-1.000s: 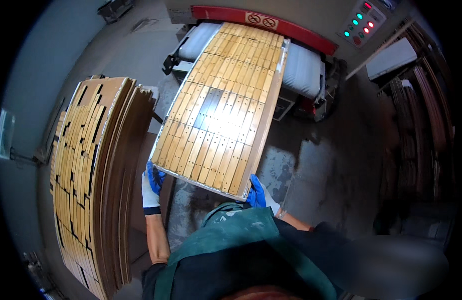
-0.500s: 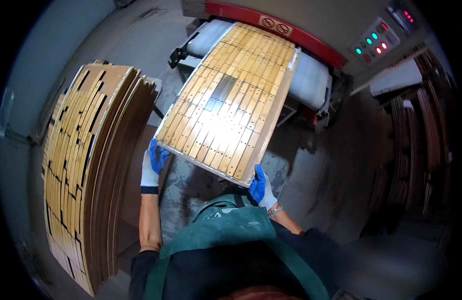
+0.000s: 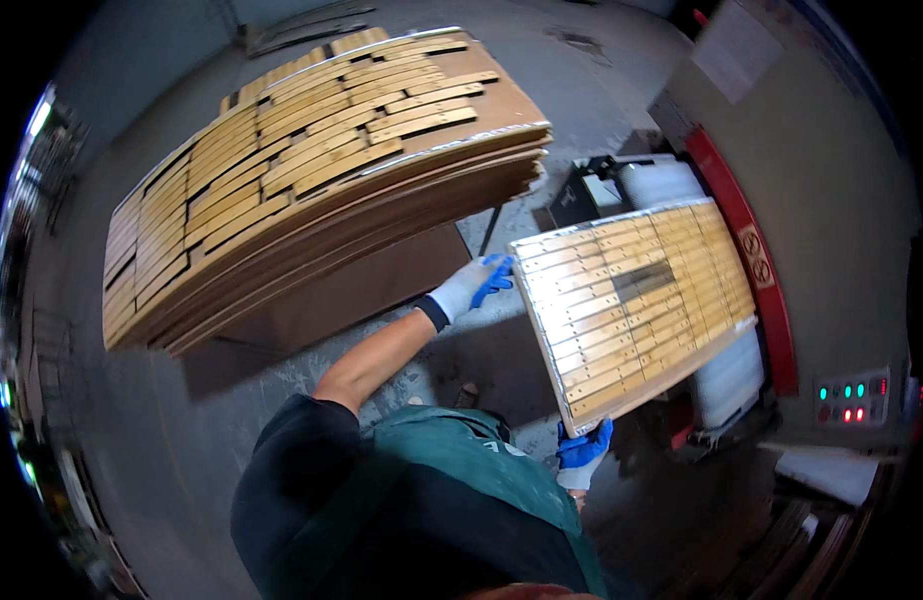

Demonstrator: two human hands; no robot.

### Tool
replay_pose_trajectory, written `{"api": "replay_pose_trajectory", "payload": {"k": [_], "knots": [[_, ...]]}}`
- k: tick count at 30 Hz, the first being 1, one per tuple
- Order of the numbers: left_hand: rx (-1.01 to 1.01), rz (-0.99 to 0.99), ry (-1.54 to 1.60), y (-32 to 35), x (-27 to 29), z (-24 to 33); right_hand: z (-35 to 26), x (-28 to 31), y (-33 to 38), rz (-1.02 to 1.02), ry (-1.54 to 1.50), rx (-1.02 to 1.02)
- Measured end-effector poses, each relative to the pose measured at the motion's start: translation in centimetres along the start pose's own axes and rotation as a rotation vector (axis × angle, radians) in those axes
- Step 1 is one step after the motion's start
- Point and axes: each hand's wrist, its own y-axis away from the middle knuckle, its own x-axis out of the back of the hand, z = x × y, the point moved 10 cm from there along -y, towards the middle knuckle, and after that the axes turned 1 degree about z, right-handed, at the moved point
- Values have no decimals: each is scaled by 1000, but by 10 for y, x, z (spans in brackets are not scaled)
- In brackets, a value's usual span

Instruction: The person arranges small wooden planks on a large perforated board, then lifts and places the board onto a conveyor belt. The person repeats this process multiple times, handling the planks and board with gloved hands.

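Observation:
A board [image 3: 637, 395] covered with rows of light wooden slats, one patch darker, lies partly on the white conveyor [image 3: 732, 380], its near end jutting out towards me. My right hand [image 3: 584, 452], in a white glove with blue palm, grips the near right corner from below; some fingers are hidden under it. Beside the near left corner is my left hand [image 3: 474, 286], gloved alike, its fingers apart and a fingertip at or just touching the edge. To the left rises a stack of brown boards [image 3: 362, 225], its top one bearing loosely spaced wooden slats [image 3: 322, 135].
The conveyor leads into a grey machine with a red bar [image 3: 747, 260] across its opening. A control panel [image 3: 852, 397] with lit green and red buttons is on the machine's right. More brown sheets [image 3: 812, 545] stand at the lower right. Grey floor [image 3: 207, 420] surrounds the stack.
My view has turned left, so the stack now lies across the upper left and the machine at the right. My left hand has loosened from the board's corner; my right still holds its corner.

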Motion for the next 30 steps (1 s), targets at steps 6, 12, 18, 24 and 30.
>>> {"api": "replay_pose_trajectory", "payload": {"k": [6, 12, 18, 24, 30], "knots": [[-58, -69, -89, 39, 32, -34, -12, -4, -8, -130, 24, 46], [-85, -44, -71, 98, 74, -60, -14, 14, -22, -99, -9, -29], [13, 67, -19, 147, 118, -85, -22, 27, -23, 101, -99, 48], [-16, 145, -38, 186, 148, -95, -30, 39, -43, 133, -272, 72], [-63, 184, -24, 213, 173, -102, -27, 56, -56, -70, -260, -88]]}}
